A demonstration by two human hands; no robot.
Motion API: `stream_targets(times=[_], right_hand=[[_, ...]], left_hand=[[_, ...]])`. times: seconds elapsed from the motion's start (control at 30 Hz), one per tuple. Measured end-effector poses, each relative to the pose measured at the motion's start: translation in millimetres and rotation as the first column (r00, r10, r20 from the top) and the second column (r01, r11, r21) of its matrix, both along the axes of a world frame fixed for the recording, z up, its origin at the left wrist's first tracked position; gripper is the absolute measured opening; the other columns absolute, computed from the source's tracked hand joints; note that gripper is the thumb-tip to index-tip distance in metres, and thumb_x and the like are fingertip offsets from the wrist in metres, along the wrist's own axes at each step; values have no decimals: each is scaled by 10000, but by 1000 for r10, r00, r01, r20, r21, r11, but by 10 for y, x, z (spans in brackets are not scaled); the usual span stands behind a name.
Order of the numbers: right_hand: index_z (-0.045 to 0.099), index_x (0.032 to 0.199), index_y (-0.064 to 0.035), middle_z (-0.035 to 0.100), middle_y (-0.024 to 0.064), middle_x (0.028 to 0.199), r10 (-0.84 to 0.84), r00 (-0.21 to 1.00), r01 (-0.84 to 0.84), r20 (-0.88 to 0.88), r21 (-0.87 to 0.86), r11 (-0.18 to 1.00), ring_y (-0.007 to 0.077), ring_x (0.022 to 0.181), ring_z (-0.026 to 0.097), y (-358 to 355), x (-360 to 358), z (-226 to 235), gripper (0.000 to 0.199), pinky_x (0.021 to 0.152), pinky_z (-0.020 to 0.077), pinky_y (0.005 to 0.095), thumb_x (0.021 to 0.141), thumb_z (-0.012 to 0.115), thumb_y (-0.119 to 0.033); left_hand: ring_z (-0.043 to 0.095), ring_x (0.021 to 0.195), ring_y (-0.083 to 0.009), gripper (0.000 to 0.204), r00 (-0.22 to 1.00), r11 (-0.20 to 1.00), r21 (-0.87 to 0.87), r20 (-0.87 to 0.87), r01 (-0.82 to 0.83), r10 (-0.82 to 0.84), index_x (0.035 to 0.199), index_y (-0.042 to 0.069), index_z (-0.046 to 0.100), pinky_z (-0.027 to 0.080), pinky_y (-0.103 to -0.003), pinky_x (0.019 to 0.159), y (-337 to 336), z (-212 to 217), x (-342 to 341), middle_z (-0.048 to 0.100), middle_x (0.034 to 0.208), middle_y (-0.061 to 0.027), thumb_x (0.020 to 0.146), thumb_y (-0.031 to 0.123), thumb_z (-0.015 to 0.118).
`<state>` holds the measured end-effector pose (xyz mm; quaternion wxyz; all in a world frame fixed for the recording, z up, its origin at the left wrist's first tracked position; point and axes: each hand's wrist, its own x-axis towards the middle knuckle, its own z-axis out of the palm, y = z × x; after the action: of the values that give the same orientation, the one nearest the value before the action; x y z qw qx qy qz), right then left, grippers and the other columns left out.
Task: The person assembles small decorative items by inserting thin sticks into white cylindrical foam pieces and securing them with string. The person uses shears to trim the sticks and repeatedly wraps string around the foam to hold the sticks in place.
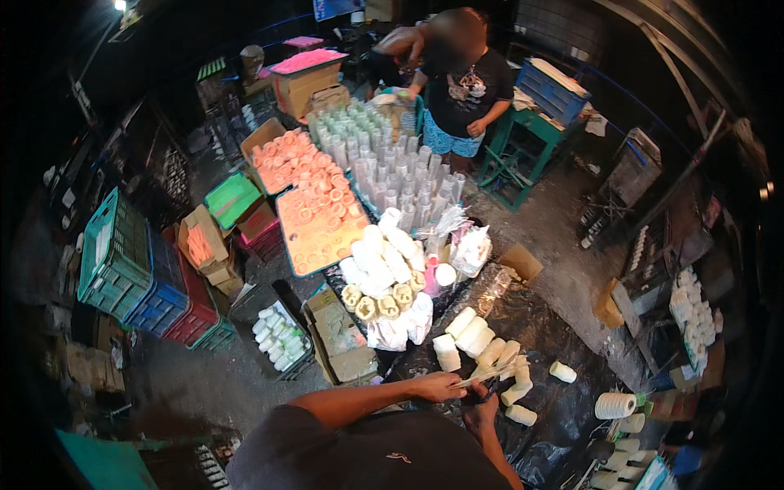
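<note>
In front of my body, my left hand (441, 386) is closed on a bundle of thin pale strands (488, 373) that fans out to the right. Close beside it, my right hand (480, 406) has its fingers curled around something dark, too small to make out. Just beyond the strands, several cream-coloured cylinders (471, 333) lie in a loose group on a dark plastic-covered table (563, 408). One more cylinder (563, 371) lies apart to the right, and another (521, 415) is near my right hand.
Wrapped white rolls (377, 265) are piled beyond the table's left part. Behind them are orange rings on an orange board (306, 237) and clear upright tubes (392, 167). Stacked crates (122, 261) stand left. Spools of cord (615, 406) sit right. Another person (461, 90) stands at the back.
</note>
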<state>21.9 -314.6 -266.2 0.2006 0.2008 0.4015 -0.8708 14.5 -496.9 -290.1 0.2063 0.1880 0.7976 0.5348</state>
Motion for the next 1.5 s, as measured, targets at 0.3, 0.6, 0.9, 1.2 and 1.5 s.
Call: stream_targets(times=[0.3, 0.6, 0.9, 1.2, 1.5], right_hand=[[622, 961, 1, 635, 75, 806, 55, 998, -55, -6, -37, 998, 212, 739, 637, 668, 180, -352, 128, 698, 545, 395, 863, 698, -31], [625, 924, -25, 621, 55, 788, 45, 995, -38, -87, 88, 995, 223, 722, 632, 669, -54, -212, 172, 700, 539, 360, 808, 750, -45], [644, 681, -43, 586, 34, 597, 748, 506, 128, -430, 895, 428, 124, 576, 544, -587, -1415, 1415, 471, 554, 457, 334, 711, 875, -452], [557, 703, -106, 511, -47, 647, 701, 518, -293, -491, 668, 684, 46, 453, 436, -2406, -3048, 3720, 482, 384, 348, 205, 851, 764, -516], [598, 753, -32, 542, 44, 634, 765, 64, 416, -641, 714, 563, 101, 601, 518, -1969, -2436, 2966, 324, 531, 435, 328, 801, 813, -269]], left_hand=[[607, 720, -255, 371, 991, 998, -43, 128, 53, -47, 915, 14, 654, 477, -417, 678, 559, -82, 178, 621, 756, -143, 1022, 309, 455], [625, 597, -91, 271, 920, 949, 225, 372, -221, 126, 1024, 12, 701, 512, -271, 585, 466, 79, 508, 666, 753, -19, 990, 241, 561], [514, 546, -91, 150, 651, 492, 431, 426, -757, 629, 991, -21, 667, 426, -248, 522, -797, 318, 669, 640, 754, -31, 1010, 65, 546], [483, 536, -82, 147, 584, 444, 382, 481, -811, 653, 1051, -11, 644, 389, -234, 502, -1183, 582, 842, 598, 731, -18, 1013, 104, 560], [523, 552, -76, 99, 534, 405, 351, 610, -844, 585, 1033, 26, 652, 414, -222, 509, -1189, 159, 1072, 633, 759, -3, 991, 88, 587]])
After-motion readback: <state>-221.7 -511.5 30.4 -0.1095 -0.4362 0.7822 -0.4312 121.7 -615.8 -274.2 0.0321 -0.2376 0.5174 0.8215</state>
